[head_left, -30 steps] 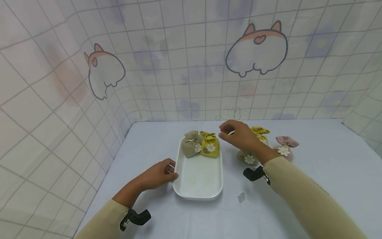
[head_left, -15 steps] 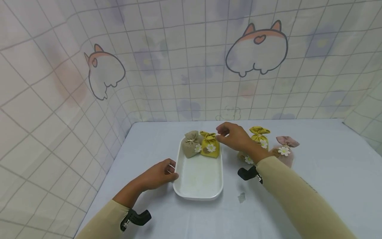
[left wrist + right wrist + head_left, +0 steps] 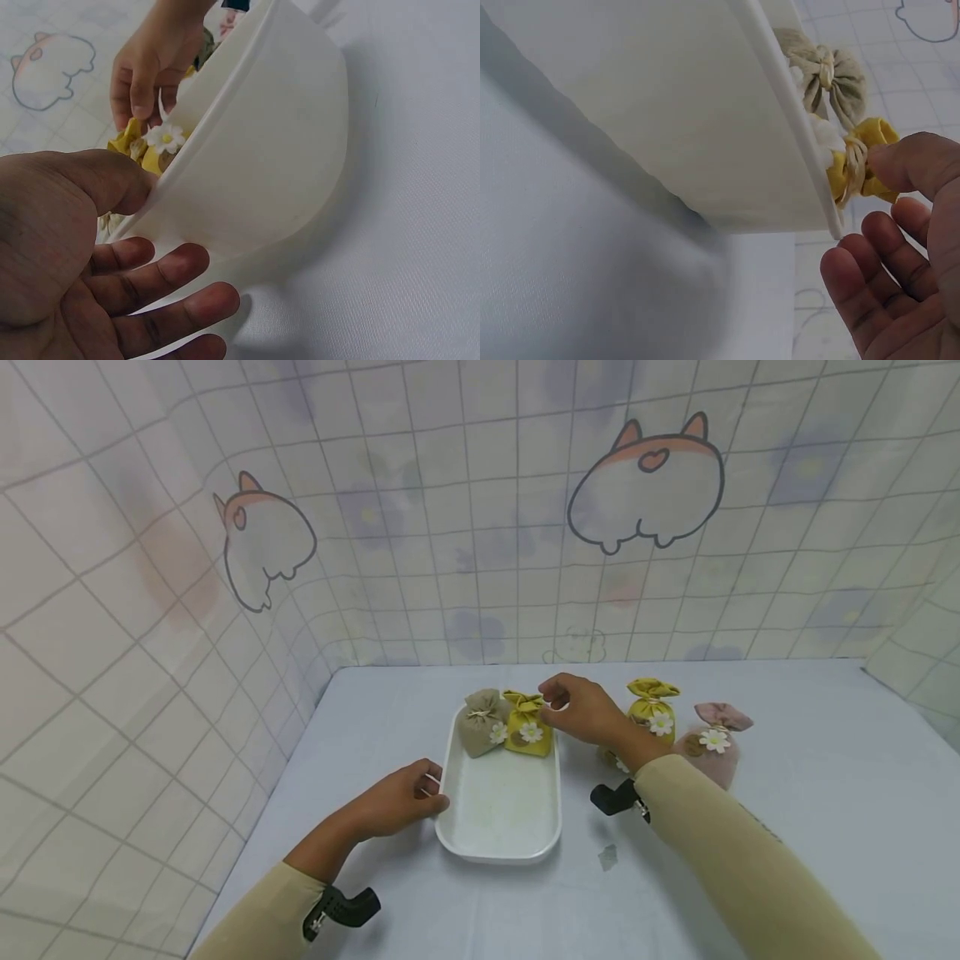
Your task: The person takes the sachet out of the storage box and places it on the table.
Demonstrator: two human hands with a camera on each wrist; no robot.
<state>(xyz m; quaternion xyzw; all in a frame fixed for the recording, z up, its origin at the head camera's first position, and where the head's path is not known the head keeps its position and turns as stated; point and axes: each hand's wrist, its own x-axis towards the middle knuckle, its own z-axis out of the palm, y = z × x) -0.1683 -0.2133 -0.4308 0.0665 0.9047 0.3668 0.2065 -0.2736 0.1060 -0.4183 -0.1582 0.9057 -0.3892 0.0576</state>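
A white tray point(image 3: 495, 814) has a beige drawstring pouch point(image 3: 477, 739) and a yellow drawstring pouch point(image 3: 517, 745) side by side at its far end, each with a white daisy. My left hand point(image 3: 397, 797) holds the tray's left side, thumb point(image 3: 124, 187) on the rim and fingers along the outer wall. At the far right corner is my right hand point(image 3: 581, 706). Its thumb point(image 3: 900, 161) is right at the yellow pouch's tied neck, while its loosely bent fingers point(image 3: 844, 270) stay outside the rim, apart from the thumb.
Right of the tray stand another yellow pouch point(image 3: 651, 689) and a pink pouch point(image 3: 720, 764). My right forearm partly covers another beige pouch point(image 3: 622, 766). A small grey patch point(image 3: 607, 857) lies on the white tablecloth point(image 3: 825, 827); a printed curtain point(image 3: 450, 485) hangs behind.
My right hand has moved left and slightly down, from beside the tray to the yellow pouch at its corner. My left hand and the tray have kept their place.
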